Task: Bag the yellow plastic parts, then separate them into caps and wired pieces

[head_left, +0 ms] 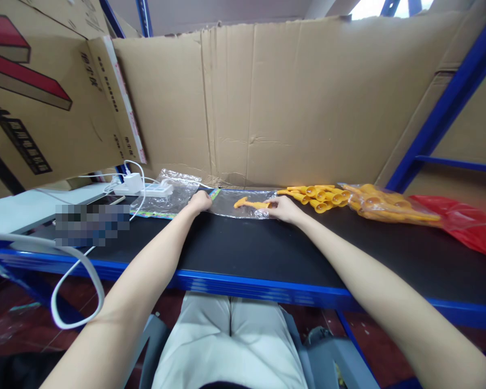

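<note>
A clear plastic bag (243, 210) lies flat on the black tabletop (267, 254). My left hand (199, 202) is closed on the bag's left end, by its coloured strip. My right hand (282, 208) grips the handle of an orange plastic toy piece (249, 203) that lies partly inside the bag's open right end. Just right of that hand sits a loose pile of several orange pieces (318, 196) of the same kind.
A clear bag full of orange pieces (384, 208) and a red plastic bag (465, 221) lie at the right. A stack of clear bags (168, 197), a white power strip (146, 187) and cables sit at the left. Cardboard walls (267, 97) close the back.
</note>
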The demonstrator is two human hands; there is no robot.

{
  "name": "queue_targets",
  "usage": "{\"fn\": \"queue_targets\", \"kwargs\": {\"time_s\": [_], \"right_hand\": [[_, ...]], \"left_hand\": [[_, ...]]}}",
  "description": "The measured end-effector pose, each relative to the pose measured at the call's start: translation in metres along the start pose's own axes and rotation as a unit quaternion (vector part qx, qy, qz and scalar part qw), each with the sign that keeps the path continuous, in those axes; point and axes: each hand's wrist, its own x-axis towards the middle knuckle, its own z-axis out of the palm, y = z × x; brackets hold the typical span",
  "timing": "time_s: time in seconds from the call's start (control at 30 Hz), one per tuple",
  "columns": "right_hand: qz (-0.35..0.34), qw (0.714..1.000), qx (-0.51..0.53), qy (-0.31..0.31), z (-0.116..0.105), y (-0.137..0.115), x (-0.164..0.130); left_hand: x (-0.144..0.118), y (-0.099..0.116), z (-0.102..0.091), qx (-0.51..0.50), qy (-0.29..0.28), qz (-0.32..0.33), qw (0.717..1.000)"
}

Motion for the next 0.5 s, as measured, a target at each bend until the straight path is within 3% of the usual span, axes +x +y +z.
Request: {"fn": "queue_targets", "kwargs": {"time_s": [0.23, 0.5], "right_hand": [[-0.013, 0.998, -0.064, 0.022, -0.007, 0.0, 0.0], [-0.047, 0.997, 0.019, -0.057, -0.007, -0.005, -0.002]], "left_hand": [[0.002, 0.004, 0.017, -0.173, -0.033, 0.038, 0.984], [0.004, 0.004, 0.019, -0.215, -0.067, 0.062, 0.972]]}}
